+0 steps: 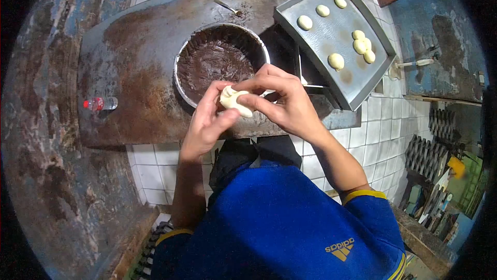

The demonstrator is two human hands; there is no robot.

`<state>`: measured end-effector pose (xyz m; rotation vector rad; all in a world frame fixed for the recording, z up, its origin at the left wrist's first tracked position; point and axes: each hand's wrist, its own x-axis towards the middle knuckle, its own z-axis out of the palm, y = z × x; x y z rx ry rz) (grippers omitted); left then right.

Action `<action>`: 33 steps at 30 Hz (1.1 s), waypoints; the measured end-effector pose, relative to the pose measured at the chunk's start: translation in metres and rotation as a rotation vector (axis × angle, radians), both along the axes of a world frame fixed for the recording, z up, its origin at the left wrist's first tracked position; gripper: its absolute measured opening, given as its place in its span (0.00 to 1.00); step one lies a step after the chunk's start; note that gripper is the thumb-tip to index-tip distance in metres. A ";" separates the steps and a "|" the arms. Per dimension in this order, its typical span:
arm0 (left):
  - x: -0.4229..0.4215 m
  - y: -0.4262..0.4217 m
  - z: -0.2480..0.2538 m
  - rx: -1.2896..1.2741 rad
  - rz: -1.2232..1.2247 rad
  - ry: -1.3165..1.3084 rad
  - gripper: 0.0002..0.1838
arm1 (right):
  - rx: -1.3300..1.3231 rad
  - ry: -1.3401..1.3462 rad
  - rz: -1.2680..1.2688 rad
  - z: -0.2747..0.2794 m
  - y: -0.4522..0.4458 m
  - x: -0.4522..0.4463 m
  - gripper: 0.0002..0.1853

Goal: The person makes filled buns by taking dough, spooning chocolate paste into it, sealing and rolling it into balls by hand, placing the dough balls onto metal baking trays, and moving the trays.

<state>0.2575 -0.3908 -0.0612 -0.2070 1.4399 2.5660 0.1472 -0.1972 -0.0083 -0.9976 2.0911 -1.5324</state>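
A piece of pale dough point(235, 101) with gathered folds on top is held between my two hands, over the near rim of a round pan point(177, 80). Dark brown filling point(215, 62) lines the inside of the pan. My left hand point(209, 124) cups the dough from the left and below. The thumb and fingers of my right hand point(282, 101) pinch it from the right. At the upper right, a metal tray point(323, 36) bears several round dough balls; some of them touch in a cluster point(363, 46).
A plastic bottle with a red cap point(101, 104) lies on the left of the worn metal table point(134, 73). Behind the pan lies a spoon point(228, 8) with dark residue. Racks and stacked items point(435, 176) stand at the far right.
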 end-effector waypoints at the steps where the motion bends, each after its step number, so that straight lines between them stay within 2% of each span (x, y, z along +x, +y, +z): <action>1: -0.005 0.012 0.003 -0.213 0.091 0.061 0.21 | -0.012 0.018 -0.028 0.000 0.000 0.004 0.13; 2: -0.009 0.021 0.007 -0.426 0.182 0.122 0.21 | -0.024 0.037 -0.056 0.000 0.001 0.005 0.12; 3: -0.011 0.023 0.018 -0.353 0.179 0.071 0.19 | 0.018 0.083 0.043 0.000 0.003 0.000 0.20; 4: -0.012 0.023 0.016 -0.352 0.178 0.074 0.19 | 0.019 0.086 0.041 0.004 0.005 0.002 0.20; 5: -0.013 0.021 0.011 -0.298 0.175 0.097 0.19 | -0.010 -0.043 0.002 0.012 0.008 0.006 0.26; 7: -0.015 0.029 0.008 -0.155 0.208 0.067 0.20 | 0.079 0.029 0.064 0.030 0.017 0.001 0.48; 8: -0.014 0.033 0.010 -0.155 0.212 0.073 0.20 | 0.060 0.144 0.086 0.028 0.015 -0.001 0.46; 10: -0.013 0.040 0.014 -0.007 0.200 -0.128 0.20 | 0.033 0.363 0.116 0.016 0.016 -0.006 0.41; 11: -0.020 0.046 0.018 0.043 0.236 -0.108 0.19 | 0.024 0.465 0.127 0.008 0.017 -0.009 0.39; 12: -0.025 0.044 0.017 0.044 0.234 -0.102 0.19 | 0.004 0.390 0.075 0.005 0.020 -0.011 0.32; 13: -0.027 0.037 0.015 0.149 0.167 -0.138 0.20 | -0.017 0.314 0.026 0.003 0.023 -0.013 0.25; 14: -0.031 0.034 0.015 0.251 0.101 -0.173 0.21 | -0.020 0.318 0.030 -0.001 0.026 -0.015 0.25; 15: -0.037 0.042 0.025 0.243 0.161 -0.238 0.25 | -0.024 0.178 -0.055 -0.004 0.030 -0.015 0.21; 16: -0.041 0.048 0.034 0.239 0.161 -0.233 0.25 | -0.029 0.039 -0.140 -0.004 0.033 -0.016 0.16; 17: -0.045 0.054 0.042 0.151 0.196 -0.142 0.26 | -0.134 -0.063 -0.207 -0.002 0.034 -0.015 0.13; 18: -0.050 0.061 0.053 0.064 0.230 -0.051 0.28 | -0.172 -0.201 -0.200 -0.006 0.037 -0.022 0.17; 20: -0.066 0.079 0.065 -0.076 0.331 -0.032 0.27 | -0.471 -0.849 -0.155 -0.007 0.048 -0.022 0.21; 21: -0.075 0.082 0.064 -0.286 0.367 0.082 0.24 | -0.468 -0.944 -0.132 -0.003 0.056 -0.023 0.25; 23: -0.088 0.096 0.070 -0.411 0.420 0.188 0.17 | -0.528 -1.078 -0.118 -0.003 0.066 -0.022 0.23; 25: -0.106 0.115 0.084 -0.420 0.400 0.248 0.17 | -0.696 -1.149 -0.103 -0.006 0.070 -0.019 0.24; 26: -0.116 0.126 0.087 -0.426 0.380 0.303 0.18 | -0.773 -1.088 -0.152 -0.013 0.072 -0.015 0.24; 28: -0.131 0.156 0.093 -0.067 0.245 0.278 0.18 | -0.772 -0.875 -0.263 -0.017 0.082 -0.022 0.24; 31: -0.150 0.195 0.085 -0.081 0.242 0.396 0.22 | -0.769 -0.471 -0.508 -0.029 0.098 -0.048 0.19; 33: -0.160 0.213 0.087 -0.126 0.304 0.432 0.23 | -0.779 -0.375 -0.476 -0.028 0.119 -0.063 0.18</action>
